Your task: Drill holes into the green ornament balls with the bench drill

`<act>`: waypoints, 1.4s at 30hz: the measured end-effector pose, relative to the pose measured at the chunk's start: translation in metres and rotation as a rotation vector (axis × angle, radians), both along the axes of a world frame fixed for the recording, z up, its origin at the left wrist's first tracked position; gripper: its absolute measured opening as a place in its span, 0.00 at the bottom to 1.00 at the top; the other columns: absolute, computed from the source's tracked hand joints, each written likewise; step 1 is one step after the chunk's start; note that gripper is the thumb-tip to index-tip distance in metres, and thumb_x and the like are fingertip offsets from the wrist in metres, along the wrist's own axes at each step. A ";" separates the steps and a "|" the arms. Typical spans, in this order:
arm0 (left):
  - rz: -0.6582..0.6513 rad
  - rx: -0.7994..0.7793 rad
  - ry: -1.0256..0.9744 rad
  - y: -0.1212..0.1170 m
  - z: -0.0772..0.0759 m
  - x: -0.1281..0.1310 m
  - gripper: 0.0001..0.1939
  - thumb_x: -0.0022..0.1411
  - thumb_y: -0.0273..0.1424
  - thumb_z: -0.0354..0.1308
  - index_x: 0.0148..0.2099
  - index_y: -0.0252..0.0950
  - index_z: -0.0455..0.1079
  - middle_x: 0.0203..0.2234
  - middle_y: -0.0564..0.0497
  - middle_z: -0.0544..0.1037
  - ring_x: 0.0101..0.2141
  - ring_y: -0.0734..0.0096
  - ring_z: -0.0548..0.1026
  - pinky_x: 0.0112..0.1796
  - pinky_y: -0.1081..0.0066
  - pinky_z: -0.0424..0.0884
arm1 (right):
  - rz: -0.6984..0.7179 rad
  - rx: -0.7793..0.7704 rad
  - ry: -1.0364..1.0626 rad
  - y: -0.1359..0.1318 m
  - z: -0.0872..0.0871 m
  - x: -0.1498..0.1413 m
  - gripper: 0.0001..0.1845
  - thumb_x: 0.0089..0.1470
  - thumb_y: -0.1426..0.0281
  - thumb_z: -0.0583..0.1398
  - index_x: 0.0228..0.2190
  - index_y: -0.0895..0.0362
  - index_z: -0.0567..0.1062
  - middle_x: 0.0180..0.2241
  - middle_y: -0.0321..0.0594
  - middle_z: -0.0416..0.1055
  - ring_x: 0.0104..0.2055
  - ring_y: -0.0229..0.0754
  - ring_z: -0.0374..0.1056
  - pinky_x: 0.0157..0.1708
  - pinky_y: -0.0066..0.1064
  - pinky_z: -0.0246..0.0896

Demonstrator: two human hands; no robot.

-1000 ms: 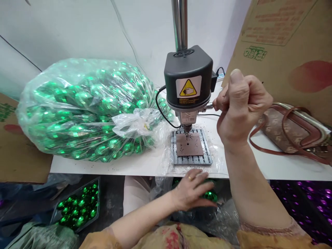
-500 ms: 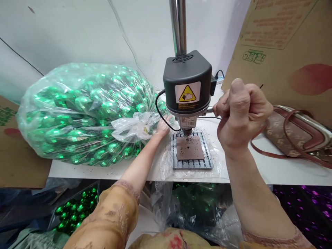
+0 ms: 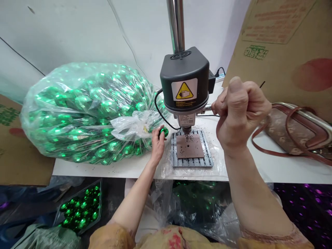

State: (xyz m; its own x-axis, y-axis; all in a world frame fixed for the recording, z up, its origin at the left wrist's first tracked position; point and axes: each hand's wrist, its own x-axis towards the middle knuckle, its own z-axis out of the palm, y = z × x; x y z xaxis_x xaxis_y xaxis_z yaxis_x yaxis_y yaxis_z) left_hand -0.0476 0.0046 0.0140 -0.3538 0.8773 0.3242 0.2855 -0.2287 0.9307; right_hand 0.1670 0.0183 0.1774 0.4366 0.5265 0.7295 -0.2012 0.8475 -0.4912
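Note:
My left hand (image 3: 157, 143) grips a shiny green faceted ball (image 3: 164, 132), just left of the drill base and beside the knotted mouth of a large clear bag (image 3: 88, 114) packed with similar green balls. My right hand (image 3: 240, 114) is closed in a fist around the feed handle (image 3: 208, 107) of a small bench drill press (image 3: 184, 83). Under its chuck (image 3: 186, 130), a brown square plate (image 3: 190, 147) with one small hole lies on the slotted metal base (image 3: 207, 159). Dark shavings are scattered over the plate.
On the right of the white table (image 3: 85, 169) lies a brown handbag (image 3: 290, 131), with a cardboard box (image 3: 285, 62) behind it. Below the table edge are a tray (image 3: 100, 207) of green balls, clear plastic film (image 3: 163, 200) and purple shiny pieces (image 3: 308, 204).
My left hand has moved from below the table edge up beside the bag's knot, then back slightly toward me with a green ball in its fingers. My right hand has stayed on the handle.

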 end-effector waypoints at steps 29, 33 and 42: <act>-0.233 -0.102 0.038 -0.021 -0.020 0.062 0.26 0.57 0.43 0.71 0.53 0.40 0.71 0.48 0.44 0.77 0.51 0.57 0.75 0.54 0.58 0.69 | -0.089 -0.105 -0.130 -0.002 -0.003 0.002 0.28 0.60 0.50 0.57 0.21 0.54 0.53 0.18 0.30 0.50 0.21 0.29 0.47 0.23 0.31 0.48; -0.250 -0.061 0.109 -0.019 -0.019 0.064 0.25 0.56 0.41 0.73 0.53 0.41 0.73 0.50 0.45 0.76 0.55 0.54 0.74 0.57 0.56 0.69 | -0.060 -0.103 -0.122 -0.003 -0.002 0.003 0.27 0.60 0.50 0.58 0.21 0.53 0.54 0.18 0.30 0.50 0.21 0.30 0.47 0.24 0.32 0.48; -0.308 -0.049 0.109 -0.017 -0.021 0.064 0.24 0.58 0.41 0.72 0.54 0.40 0.72 0.47 0.45 0.77 0.51 0.55 0.75 0.53 0.58 0.71 | -0.006 0.042 -0.016 -0.006 -0.015 0.000 0.28 0.60 0.61 0.60 0.19 0.55 0.50 0.16 0.29 0.46 0.18 0.28 0.46 0.21 0.31 0.41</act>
